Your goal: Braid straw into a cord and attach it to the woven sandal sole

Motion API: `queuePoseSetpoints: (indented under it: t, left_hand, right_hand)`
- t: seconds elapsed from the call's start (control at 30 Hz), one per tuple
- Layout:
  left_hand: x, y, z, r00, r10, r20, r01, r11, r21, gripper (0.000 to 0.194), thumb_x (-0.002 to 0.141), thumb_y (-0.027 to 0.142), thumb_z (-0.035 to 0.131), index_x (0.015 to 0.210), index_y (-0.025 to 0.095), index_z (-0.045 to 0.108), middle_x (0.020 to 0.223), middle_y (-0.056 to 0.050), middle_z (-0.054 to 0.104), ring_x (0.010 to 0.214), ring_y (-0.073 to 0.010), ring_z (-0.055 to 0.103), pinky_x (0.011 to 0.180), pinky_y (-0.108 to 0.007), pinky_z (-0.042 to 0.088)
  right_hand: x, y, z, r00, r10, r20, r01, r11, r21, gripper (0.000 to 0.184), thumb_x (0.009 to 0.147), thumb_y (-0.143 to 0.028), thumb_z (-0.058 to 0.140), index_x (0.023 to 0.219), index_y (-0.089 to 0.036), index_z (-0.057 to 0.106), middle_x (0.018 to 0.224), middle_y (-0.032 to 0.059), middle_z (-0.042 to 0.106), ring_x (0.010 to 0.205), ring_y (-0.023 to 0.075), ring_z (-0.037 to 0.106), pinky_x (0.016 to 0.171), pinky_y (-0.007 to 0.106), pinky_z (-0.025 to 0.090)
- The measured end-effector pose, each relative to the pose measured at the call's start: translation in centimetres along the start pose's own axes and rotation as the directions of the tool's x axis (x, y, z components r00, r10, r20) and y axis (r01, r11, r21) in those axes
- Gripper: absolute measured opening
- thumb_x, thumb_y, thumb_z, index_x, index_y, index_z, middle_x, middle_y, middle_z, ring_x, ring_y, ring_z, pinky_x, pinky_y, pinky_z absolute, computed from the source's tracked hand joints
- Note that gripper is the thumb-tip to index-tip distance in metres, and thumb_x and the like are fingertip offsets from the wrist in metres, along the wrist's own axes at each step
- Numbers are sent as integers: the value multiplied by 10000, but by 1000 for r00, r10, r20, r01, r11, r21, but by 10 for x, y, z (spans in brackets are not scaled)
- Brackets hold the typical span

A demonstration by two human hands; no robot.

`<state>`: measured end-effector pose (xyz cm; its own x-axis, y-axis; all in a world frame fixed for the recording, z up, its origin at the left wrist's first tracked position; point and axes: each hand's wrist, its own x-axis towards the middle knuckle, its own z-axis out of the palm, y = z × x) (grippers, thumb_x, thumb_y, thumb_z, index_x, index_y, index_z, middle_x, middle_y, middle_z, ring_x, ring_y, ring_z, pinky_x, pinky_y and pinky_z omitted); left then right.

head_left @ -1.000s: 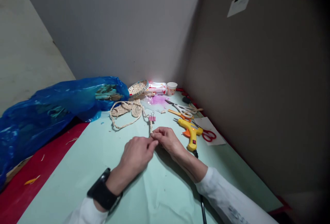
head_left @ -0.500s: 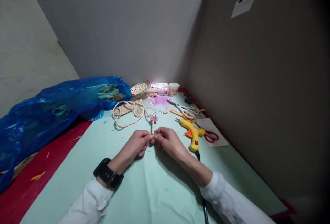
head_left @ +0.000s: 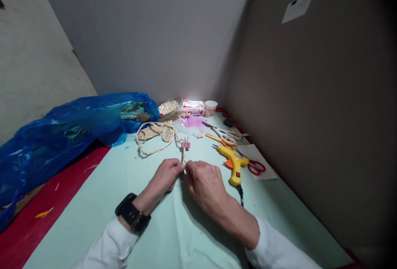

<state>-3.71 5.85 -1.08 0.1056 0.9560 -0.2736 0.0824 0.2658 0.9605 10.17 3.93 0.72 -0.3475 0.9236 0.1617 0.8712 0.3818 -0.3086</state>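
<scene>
Where fingers meet, the cord (head_left: pixel 184 156) points away.

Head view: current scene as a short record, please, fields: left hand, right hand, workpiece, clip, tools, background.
left hand: left hand, fingers closed at the cord's near end
right hand: right hand, fingertips at the same end, grip partly hidden
workpiece: braided cord, running from the clip toward the hands
clip: pink binder clip, on the cord beyond the hands
tools: yellow glue gun; white-handled scissors; red-handled scissors, partly on white paper
background: blue bag; woven basket; paper cup
</scene>
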Motion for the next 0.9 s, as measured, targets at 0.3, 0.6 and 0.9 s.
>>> queuePoseSetpoints:
  t: [0.3,0.6,0.9]
  left_hand:
    - [-3,-3,0,998,-3,66,10,994,-107,119,677,252,589,622,184,510,430,109,340,342,-34,253,319,-152,229]
    - [-2,-1,-7,992,-41,122,53,994,-99,216,710,314,634,652,189,469,497,109,338,364,-15,205,330,-158,158]
    - [-2,1,-5,990,18,143,-33,994,105,162,754,325,524,712,170,544,535,78,388,383,-52,245,368,-206,215]
  right_hand:
    - [-6,-8,13,980,-184,74,194,969,-152,167,855,-75,510,955,-140,627,851,92,698,760,211,632,568,316,294]
    - [11,18,-6,994,91,-57,-57,897,438,219,887,-314,521,916,-165,679,868,77,695,752,182,577,683,288,348]
    - [26,31,21,964,-28,263,-201,569,797,325,871,-404,469,628,-188,468,508,-61,400,402,69,275,401,213,225]
